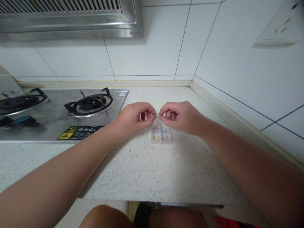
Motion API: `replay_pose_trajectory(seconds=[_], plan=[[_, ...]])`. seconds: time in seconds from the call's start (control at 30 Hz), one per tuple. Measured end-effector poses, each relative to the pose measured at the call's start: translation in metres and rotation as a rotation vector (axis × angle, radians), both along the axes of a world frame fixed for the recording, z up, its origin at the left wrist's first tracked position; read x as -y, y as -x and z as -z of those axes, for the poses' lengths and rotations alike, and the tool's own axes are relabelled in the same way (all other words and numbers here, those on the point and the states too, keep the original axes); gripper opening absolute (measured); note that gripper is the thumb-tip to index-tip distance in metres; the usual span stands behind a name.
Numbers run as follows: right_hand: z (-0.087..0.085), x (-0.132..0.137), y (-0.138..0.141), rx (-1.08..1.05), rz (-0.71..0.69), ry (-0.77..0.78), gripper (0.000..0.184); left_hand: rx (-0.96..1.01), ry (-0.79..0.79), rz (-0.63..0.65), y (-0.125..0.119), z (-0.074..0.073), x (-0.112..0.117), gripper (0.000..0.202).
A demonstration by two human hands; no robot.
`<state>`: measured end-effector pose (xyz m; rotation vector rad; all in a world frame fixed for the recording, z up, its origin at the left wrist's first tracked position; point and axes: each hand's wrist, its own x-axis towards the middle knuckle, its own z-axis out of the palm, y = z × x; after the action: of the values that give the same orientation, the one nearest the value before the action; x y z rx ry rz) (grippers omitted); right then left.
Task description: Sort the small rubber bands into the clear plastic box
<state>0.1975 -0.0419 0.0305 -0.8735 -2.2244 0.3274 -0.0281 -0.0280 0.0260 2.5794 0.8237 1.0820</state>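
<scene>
My left hand (136, 116) and my right hand (185, 117) meet above the counter, each closed in a pinch of thumb and forefinger. Between the fingertips runs a thin, pale strand (157, 115), held at both ends; its exact kind is too small to make out. Just below the hands, a small clear plastic compartment box (162, 142) rests on the counter. Small yellowish and pinkish pieces show inside its compartments. The fingers and the strand hang close above the box's far side.
A speckled stone counter (142, 171) spans the view. To the left sits a steel gas hob (55, 126) with two burners, under a range hood (71, 23). White tiled walls (152, 57) meet at the right rear corner. My legs (102, 218) are below the counter's front edge.
</scene>
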Motion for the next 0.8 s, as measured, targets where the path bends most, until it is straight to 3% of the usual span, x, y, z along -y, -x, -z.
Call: replay_pose_trajectory(seconds=[0.8], plan=[[-0.0019, 0.0021, 0.0008, 0.020, -0.005, -0.045, 0.009, -0.024, -0.023, 0.005, 0.0018, -0.0010, 0.0007, 0.004]])
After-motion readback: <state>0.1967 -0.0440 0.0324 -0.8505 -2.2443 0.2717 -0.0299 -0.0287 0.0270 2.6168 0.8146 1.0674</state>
